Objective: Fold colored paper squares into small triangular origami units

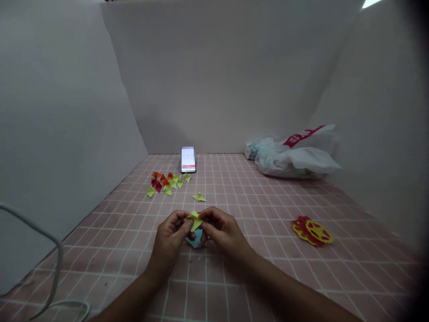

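Observation:
A small piece of folded yellow paper [194,221] is pinched between my two hands above the table. My left hand [173,233] holds its left side between thumb and fingers. On the other side, my right hand [219,229] grips the right edge the same way. Below and partly behind the fingers lies blue paper [194,239], mostly hidden, with other colours peeking out around it. A single yellow folded-paper piece with pointed wings [199,197] rests just beyond my hands.
Several red, orange and yellow folded-paper pieces [164,181] lie at the back left, near a lit phone [188,159]. A white plastic bag [295,158] and a tissue box [250,151] stand at the back right. Red and yellow cut-outs [313,231] lie right; a cable [59,255] curves at left.

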Motion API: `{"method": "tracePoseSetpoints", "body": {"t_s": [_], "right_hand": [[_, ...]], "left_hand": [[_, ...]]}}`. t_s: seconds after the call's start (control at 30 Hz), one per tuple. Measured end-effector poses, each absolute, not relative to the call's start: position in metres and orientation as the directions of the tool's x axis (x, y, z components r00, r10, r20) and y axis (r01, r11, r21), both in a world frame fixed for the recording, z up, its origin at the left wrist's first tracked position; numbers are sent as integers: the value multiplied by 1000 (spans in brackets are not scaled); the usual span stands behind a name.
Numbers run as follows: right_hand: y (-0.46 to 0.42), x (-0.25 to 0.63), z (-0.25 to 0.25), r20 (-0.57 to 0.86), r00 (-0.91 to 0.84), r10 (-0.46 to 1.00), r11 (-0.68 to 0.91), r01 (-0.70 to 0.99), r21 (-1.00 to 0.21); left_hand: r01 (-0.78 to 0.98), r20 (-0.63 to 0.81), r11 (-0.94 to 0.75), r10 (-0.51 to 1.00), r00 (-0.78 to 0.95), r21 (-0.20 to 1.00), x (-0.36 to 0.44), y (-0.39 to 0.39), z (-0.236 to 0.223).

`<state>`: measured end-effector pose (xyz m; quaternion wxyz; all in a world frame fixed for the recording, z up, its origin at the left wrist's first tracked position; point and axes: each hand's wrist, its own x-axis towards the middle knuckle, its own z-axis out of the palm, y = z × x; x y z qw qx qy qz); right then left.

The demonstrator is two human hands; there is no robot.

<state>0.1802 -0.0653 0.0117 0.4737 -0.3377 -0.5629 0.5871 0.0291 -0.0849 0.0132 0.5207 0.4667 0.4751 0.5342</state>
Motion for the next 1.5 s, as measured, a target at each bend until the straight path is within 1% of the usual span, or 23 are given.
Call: {"method": "tracePoseSetpoints", "body": {"t_s": [0.13, 0.23, 0.43, 0.6, 0.97, 1.2, 1.5], "right_hand": [[-63, 180, 9, 149, -361, 921, 79, -201, -976], [-62, 180, 7, 167, -355, 920, 99, -200, -975], [-61, 181, 7, 163, -395, 904, 93, -191, -977], [-60, 179, 4, 179, -384, 906, 109, -197, -974], [-60, 179, 5, 136, -418, 898, 20, -269, -963], [-59, 178, 5, 36, -426, 904, -99, -291, -952], [-60, 176, 2, 33, -438, 898, -128, -334, -934]], "left_hand": [[-145, -16, 15, 1000, -8, 989, 26, -84, 11], [-143, -23, 24, 1000, 10, 989, 26, -84, 11], [-151, -30, 27, 999, -20, 988, 26, -84, 10], [-177, -31, 31, 1000, 3, 984, 25, -83, 9], [-154, -30, 31, 1000, 6, 988, 26, -83, 10], [-99, -7, 8, 1000, 9, 995, 26, -82, 11], [-126, -25, 27, 1000, 20, 992, 24, -82, 6]]}}
